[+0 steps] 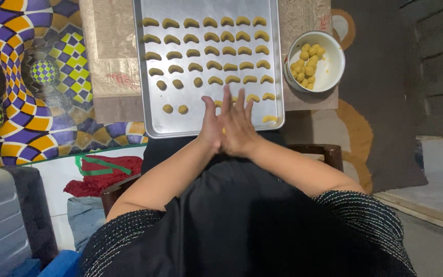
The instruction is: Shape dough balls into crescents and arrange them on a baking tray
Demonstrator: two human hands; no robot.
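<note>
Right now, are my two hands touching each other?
Touching. The head view shows the left hand and right hand pressed palm to palm, with a bit of yellow dough showing between them.

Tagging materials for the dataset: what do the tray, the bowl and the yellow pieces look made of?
Tray: likely aluminium, matte silver with a soft sheen and rolled rim.
Bowl: white and glossy, ceramic or plastic, cannot tell.
Yellow pieces: soft dough, smooth hand-shaped crescents and balls.

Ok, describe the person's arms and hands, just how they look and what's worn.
Both forearms are bare. The left hand and right hand show no gloves, rings or watch. Short black knit sleeves with fine pale dotted stripes end above the elbows.
</note>
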